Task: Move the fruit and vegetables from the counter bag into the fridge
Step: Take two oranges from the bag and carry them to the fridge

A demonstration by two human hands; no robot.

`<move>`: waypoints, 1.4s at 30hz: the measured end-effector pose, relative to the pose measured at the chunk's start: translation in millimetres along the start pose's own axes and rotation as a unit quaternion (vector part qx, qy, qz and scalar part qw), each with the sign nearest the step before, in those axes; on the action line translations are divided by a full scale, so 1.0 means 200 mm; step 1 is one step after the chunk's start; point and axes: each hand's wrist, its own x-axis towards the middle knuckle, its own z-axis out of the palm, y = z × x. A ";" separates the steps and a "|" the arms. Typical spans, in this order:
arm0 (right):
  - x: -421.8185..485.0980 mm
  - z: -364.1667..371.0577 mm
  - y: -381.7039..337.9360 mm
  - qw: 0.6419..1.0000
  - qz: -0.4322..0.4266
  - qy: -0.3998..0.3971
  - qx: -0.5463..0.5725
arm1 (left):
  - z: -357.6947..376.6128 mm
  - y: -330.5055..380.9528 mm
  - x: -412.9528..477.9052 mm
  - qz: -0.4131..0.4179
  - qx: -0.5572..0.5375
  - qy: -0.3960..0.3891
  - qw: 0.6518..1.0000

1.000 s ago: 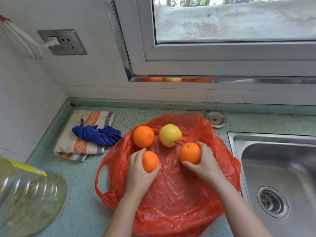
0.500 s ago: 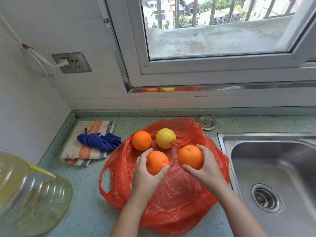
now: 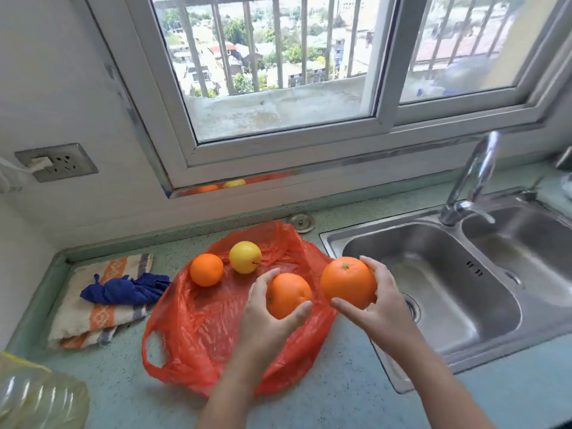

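A red plastic bag (image 3: 201, 329) lies spread flat on the green counter. My left hand (image 3: 263, 323) grips an orange (image 3: 286, 294) above the bag's right side. My right hand (image 3: 380, 308) grips a larger orange (image 3: 346, 284), lifted over the bag's right edge beside the sink. On the far part of the bag rest a third orange (image 3: 206, 270) and a yellow apple-like fruit (image 3: 245, 257), side by side. No fridge is in view.
A double steel sink (image 3: 448, 305) with a tap (image 3: 473, 178) fills the right. A striped towel (image 3: 93, 317) with a blue cloth (image 3: 123, 289) lies left of the bag. A clear oil jug (image 3: 37, 400) stands at the lower left. A steel plug (image 3: 302, 222) sits behind the bag.
Both hands have lifted their oranges off the bag and carried them right, towards the sink. The view has tilted up and right, showing more window and the tap.
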 end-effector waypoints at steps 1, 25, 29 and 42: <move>-0.06 -0.04 -0.01 1.000 0.010 0.015 0.001 | 0.02 0.02 -0.03 0.005 -0.005 -0.017 1.000; -1.63 -0.71 -0.03 0.902 0.157 0.399 -0.042 | 0.69 0.38 -1.02 0.107 -0.067 -0.384 0.915; -1.90 -0.93 0.00 0.873 0.155 0.459 -0.055 | 0.91 0.52 -1.23 0.137 -0.072 -0.427 0.891; -3.27 -1.79 0.12 0.734 0.174 0.647 -0.111 | 1.79 1.06 -2.63 0.234 -0.092 -0.602 0.758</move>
